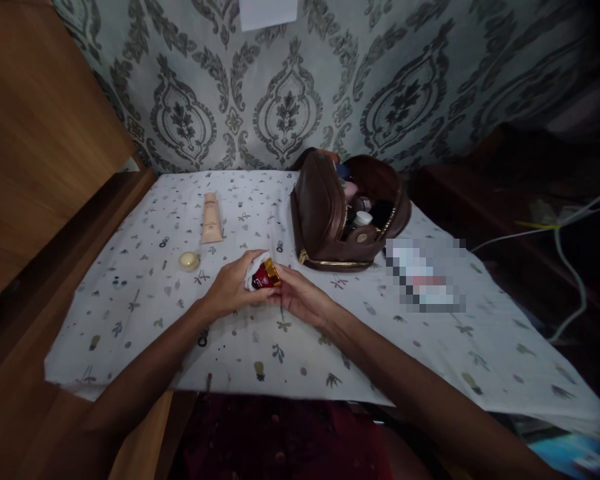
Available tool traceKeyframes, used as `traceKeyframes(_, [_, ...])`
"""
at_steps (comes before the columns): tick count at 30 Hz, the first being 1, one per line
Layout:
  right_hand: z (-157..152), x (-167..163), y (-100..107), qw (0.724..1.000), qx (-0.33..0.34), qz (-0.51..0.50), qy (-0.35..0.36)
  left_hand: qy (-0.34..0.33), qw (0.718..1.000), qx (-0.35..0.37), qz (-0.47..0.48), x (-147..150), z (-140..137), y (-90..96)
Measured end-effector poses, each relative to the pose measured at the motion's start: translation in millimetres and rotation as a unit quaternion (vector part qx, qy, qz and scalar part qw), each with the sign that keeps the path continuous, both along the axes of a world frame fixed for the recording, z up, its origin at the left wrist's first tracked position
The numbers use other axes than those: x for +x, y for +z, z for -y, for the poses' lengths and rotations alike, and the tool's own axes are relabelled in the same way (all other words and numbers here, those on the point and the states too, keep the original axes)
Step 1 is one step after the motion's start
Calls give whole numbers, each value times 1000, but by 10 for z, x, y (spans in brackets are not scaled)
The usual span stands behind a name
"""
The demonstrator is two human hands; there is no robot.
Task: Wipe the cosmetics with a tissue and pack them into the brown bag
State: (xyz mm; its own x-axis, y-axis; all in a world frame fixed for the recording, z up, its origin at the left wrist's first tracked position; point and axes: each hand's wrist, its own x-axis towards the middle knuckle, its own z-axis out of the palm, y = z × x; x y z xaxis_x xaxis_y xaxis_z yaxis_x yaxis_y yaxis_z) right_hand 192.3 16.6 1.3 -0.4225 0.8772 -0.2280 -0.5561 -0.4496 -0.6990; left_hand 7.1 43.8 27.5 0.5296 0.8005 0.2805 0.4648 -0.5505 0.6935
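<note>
Red jar (264, 277): Held over the middle of the patterned tablecloth (145, 293), between both hands, and tipped with gold lid (272, 268) toward about 2 o'clock.
Left hand (231, 283): Curled round red jar and white cloth (251, 272) together, with thumb low and fingers on the far side.
Right hand (303, 293): Bent in close, holding the gold lid end; could not tell how tightly.
Step with white cloth: Looked like holding and maybe wiping; could not be sure of any rubbing.
Next move for red jar: Seemed to call for a firm but gentle grip from both hands, with smooth sides likely to slip.
Feel of red jar: Looked short, shiny and smooth, perhaps glass, with gold lid bright like metal.
Feel of white cloth: Looked soft and crumpled; could have been tissue.
Beige tube (211, 220): Lay at 10 o'clock from red jar, soft-looking, flat and wide at the near end.
Pale yellow round thing (189, 261): Sat at 9 o'clock, small and shiny.
Brown bag (317, 213): Stood at 2 o'clock, unzipped, smooth like leather, with gold zip (337, 264) and white lid (363, 217) showing inside.
Blurry patch (425, 275): Lay at 3 o'clock, too blocky to name.
Patterned tablecloth: Spread flat underneath, white, printed with little plants.
</note>
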Motion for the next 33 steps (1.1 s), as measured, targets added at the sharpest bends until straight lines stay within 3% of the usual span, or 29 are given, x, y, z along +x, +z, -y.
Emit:
traceKeyframes(7, [-30,7,-29,1000,-10,12,-5,-69,994,70,45,1,-4,-43])
traceKeyframes(12, [-35,-10,-30,1000,-16,26,8,-68,990,119,38,11,-11,-93])
traceKeyframes(18, [-25,-33,-15,999,-33,27,15,-14,998,61,-28,7,-6,-103])
traceKeyframes(24, [-23,-13,-11,1000,-14,19,-17,23,1000,-4,-13,-1,11,-34])
traceKeyframes(33, [-45,-38,-67,1000,-8,19,11,-40,992,110,37,-13,-44,-88])
